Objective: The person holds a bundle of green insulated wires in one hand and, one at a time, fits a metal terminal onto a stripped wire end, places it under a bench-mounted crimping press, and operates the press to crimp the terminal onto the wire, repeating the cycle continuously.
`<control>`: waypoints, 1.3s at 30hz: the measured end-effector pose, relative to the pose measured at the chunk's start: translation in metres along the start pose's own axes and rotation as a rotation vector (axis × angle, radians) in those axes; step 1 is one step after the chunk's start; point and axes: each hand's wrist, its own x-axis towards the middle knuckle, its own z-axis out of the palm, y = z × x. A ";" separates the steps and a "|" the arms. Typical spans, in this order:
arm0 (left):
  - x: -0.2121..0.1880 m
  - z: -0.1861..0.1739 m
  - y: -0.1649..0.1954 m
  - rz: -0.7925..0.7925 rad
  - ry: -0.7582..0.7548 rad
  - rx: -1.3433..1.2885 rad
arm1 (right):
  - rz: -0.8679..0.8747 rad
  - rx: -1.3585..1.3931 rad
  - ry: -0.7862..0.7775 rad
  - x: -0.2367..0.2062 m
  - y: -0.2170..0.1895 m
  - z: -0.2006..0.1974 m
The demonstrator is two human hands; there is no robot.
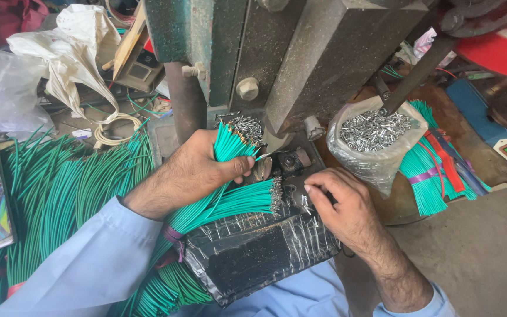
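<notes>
Left hand: closed around a bundle of thin green insulated wires, thumb pressed over the front; fingers hidden behind the bundle. The wire tips point up toward the base of a grey-green metal press machine, whose upper part is cut off by the frame.

Right hand: fingers curled and pinched together at the press bed; whatever small piece it pinches is hidden under the fingertips and cannot be made out.

Second fan of green wires with metal terminal ends: lies between the two hands, across a black block wrapped in clear tape; its lower end is bound with a purple band.

Clear plastic bag of small silver metal terminals: right of the press, open at the top.

Large heap of loose green wires: left side, partly covered by the light blue sleeve.

Small tied bundle of green wires: beyond the bag, partly hidden by it.

White plastic bag: upper left, contents unseen.
</notes>
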 end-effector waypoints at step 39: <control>0.003 -0.002 0.005 -0.012 -0.014 -0.012 | 0.214 0.898 -0.035 0.049 0.013 0.051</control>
